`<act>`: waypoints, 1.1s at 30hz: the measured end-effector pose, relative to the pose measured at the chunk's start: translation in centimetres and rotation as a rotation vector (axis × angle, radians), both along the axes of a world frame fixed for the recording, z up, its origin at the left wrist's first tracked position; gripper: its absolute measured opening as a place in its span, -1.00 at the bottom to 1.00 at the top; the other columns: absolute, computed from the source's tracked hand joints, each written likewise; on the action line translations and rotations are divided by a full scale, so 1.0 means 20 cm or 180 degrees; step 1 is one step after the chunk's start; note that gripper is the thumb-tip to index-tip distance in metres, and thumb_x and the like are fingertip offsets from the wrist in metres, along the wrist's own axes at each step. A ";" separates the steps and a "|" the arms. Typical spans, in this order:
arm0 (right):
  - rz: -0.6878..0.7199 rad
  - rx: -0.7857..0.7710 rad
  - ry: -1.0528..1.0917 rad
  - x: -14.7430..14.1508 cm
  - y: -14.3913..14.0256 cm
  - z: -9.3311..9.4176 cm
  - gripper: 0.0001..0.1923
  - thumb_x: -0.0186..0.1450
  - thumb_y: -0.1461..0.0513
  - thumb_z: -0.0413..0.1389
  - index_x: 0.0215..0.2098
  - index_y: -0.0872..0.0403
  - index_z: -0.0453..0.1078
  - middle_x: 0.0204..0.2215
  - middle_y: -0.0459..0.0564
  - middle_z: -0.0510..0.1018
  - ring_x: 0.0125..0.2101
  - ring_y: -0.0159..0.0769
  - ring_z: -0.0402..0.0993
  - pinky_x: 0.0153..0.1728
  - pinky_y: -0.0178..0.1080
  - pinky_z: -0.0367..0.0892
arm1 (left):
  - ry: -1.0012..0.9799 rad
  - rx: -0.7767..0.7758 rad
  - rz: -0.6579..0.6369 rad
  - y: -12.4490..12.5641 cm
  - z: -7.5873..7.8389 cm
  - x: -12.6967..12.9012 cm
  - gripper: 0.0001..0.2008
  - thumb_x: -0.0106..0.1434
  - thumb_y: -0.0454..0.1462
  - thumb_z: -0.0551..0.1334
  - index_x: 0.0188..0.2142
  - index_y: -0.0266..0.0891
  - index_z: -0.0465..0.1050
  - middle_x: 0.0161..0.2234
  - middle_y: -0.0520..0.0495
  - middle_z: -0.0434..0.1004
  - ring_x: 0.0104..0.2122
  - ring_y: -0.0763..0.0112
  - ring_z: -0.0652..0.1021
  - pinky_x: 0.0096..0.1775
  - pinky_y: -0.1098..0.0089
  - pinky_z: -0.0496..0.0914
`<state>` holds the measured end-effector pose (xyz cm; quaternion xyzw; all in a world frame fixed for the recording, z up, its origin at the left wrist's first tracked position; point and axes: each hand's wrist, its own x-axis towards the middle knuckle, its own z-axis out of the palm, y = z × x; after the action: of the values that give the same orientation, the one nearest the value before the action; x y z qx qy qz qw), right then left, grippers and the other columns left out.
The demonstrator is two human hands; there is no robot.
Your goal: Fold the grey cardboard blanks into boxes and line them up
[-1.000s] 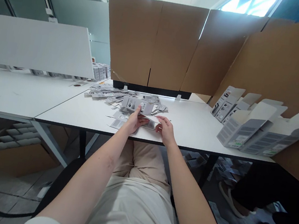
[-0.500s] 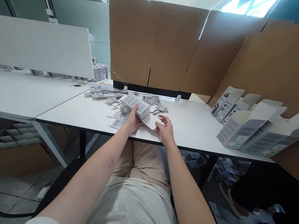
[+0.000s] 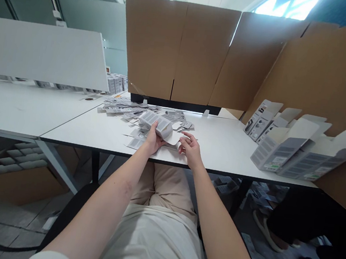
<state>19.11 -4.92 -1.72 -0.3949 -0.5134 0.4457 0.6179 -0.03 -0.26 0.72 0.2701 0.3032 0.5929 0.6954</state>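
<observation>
Here, at the centre of the frame, the left hand (image 3: 154, 140) has its fingers curled around a grey-and-white printed carton (image 3: 155, 120) above the white desk (image 3: 223, 141); the right hand (image 3: 191, 150) has its fingers bent by the carton's flap (image 3: 173, 138), and whether they pinch it I cannot tell. Flattened cartons (image 3: 121, 107) litter the desk just beyond. Brown cardboard panels (image 3: 178, 48) fill the upper centre; open cartons (image 3: 280, 155) stand at right.
</observation>
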 end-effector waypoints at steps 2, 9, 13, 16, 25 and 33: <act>0.0012 -0.0016 -0.0040 0.00 0.01 0.00 -0.08 0.09 -0.35 0.59 0.19 -0.05 0.54 -0.22 -0.10 0.74 -0.56 -0.40 0.42 -0.46 -0.21 0.42 | 0.0042 -0.0003 -0.0023 -0.01 0.00 0.00 -0.54 0.67 0.10 0.23 0.20 -0.15 0.67 0.11 -0.30 0.84 0.07 -0.03 0.83 0.01 0.12 0.78; 0.0152 -0.0131 -0.0351 -0.04 0.03 -0.01 -0.19 0.13 -0.44 0.53 -0.06 0.01 0.70 -0.29 0.05 0.82 -0.54 -0.29 0.45 -0.46 -0.17 0.47 | 0.0137 0.0031 -0.0053 -0.04 0.02 0.01 -0.56 0.64 0.08 0.26 0.18 -0.18 0.66 0.05 -0.30 0.86 0.10 -0.06 0.84 0.07 0.10 0.78; 0.0313 -0.0193 -0.0559 -0.05 0.03 -0.01 -0.22 0.18 -0.50 0.45 -0.29 0.01 0.72 -0.31 0.11 0.84 -0.52 -0.20 0.49 -0.44 -0.12 0.50 | 0.0174 0.0031 -0.0043 -0.04 0.02 0.01 -0.58 0.62 0.08 0.28 0.13 -0.18 0.66 0.05 -0.32 0.86 0.09 -0.08 0.83 0.07 0.06 0.78; 0.0349 -0.0201 -0.0611 -0.04 0.02 -0.01 -0.21 0.19 -0.52 0.43 -0.33 0.01 0.71 -0.31 0.12 0.85 -0.51 -0.18 0.51 -0.42 -0.10 0.52 | 0.0191 0.0036 -0.0035 -0.04 0.02 0.01 -0.59 0.62 0.08 0.29 0.11 -0.18 0.67 0.05 -0.34 0.85 0.11 -0.12 0.82 0.07 0.03 0.77; 0.0298 -0.0165 -0.0656 -0.04 0.02 -0.01 -0.16 0.19 -0.56 0.39 -0.42 0.03 0.70 -0.32 0.20 0.85 -0.51 -0.18 0.50 -0.42 -0.11 0.48 | 0.0164 0.0095 -0.0028 -0.03 0.01 0.00 -0.56 0.62 0.11 0.27 0.18 -0.13 0.65 0.09 -0.31 0.84 0.12 -0.10 0.82 0.05 0.06 0.78; 0.0221 -0.0101 -0.0685 -0.04 0.02 -0.02 -0.14 0.14 -0.59 0.40 -0.46 0.02 0.69 -0.37 0.19 0.83 -0.52 -0.17 0.51 -0.42 -0.09 0.50 | 0.0108 0.0077 -0.0062 -0.02 -0.01 0.00 -0.51 0.54 0.15 0.38 0.21 -0.11 0.64 0.04 -0.29 0.85 0.03 -0.10 0.84 0.00 0.04 0.79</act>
<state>18.39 -4.46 -2.08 -0.4321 -0.5830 0.4299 0.5371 0.02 -0.60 0.54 0.2915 0.3051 0.5850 0.6926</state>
